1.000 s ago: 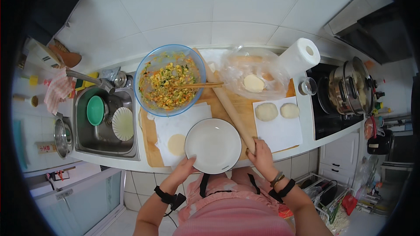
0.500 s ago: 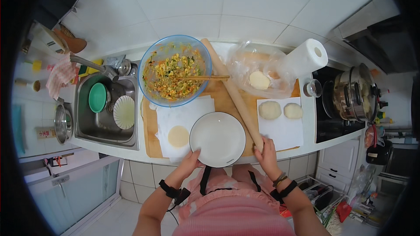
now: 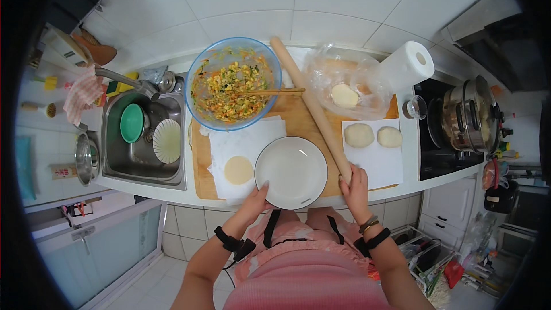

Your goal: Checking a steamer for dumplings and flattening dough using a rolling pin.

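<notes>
My left hand (image 3: 253,204) is closed on the near left rim of a white, dark-edged plate (image 3: 291,171), its thumb on top. The plate lies in front of me, over the near edge of the wooden board (image 3: 304,127), with nothing on it. My right hand (image 3: 357,190) wraps the near end of a long wooden rolling pin (image 3: 311,106), which slants away to the far left. Beside the plate, a thin round dough wrapper (image 3: 238,170) rests on white paper (image 3: 224,148). Two dough lumps (image 3: 359,136) sit on another white sheet (image 3: 373,167) at the right.
A glass bowl (image 3: 191,100) of chopped filling with chopsticks (image 3: 272,91) stands at the back. Behind the dough are a plastic bag (image 3: 373,95) and a paper towel roll (image 3: 404,68). The sink (image 3: 123,172) is left; a steel pot (image 3: 457,112) stands on the stove (image 3: 439,167) at right.
The whole view has shifted a little, so everything sits slightly higher in the picture. Both hands keep their holds on the plate and the rolling pin.
</notes>
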Demonstrator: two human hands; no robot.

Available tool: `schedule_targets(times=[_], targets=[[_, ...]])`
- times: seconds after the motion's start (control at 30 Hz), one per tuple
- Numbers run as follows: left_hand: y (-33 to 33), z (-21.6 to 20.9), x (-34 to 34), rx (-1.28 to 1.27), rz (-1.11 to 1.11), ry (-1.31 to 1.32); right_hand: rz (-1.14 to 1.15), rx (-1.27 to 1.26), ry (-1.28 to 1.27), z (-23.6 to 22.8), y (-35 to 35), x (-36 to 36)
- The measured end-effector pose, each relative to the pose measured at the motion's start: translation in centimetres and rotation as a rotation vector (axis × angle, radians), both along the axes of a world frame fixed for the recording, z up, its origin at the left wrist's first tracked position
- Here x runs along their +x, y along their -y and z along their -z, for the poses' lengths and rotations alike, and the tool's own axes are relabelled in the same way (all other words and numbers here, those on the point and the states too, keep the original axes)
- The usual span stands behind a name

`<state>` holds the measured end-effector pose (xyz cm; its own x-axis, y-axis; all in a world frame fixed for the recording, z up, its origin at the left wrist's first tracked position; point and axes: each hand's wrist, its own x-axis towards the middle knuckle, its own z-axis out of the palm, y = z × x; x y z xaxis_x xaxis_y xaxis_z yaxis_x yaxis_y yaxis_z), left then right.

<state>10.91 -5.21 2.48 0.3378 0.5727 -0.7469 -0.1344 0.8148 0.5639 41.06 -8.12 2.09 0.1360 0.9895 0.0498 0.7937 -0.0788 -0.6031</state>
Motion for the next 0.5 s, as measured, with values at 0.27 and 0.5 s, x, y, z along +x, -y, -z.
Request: schedule_targets(times=[0.27, 0.5], targets=[[-1.1, -1.2, 0.6, 0.042, 0.062, -0.167, 0.08, 0.102, 0.256, -1.3, 0.1, -1.4], [-1.0, 0.1, 2.9, 0.085, -0.056, 0.054, 0.116, 0.118, 0.186, -3.7, -0.8, -2.2]])
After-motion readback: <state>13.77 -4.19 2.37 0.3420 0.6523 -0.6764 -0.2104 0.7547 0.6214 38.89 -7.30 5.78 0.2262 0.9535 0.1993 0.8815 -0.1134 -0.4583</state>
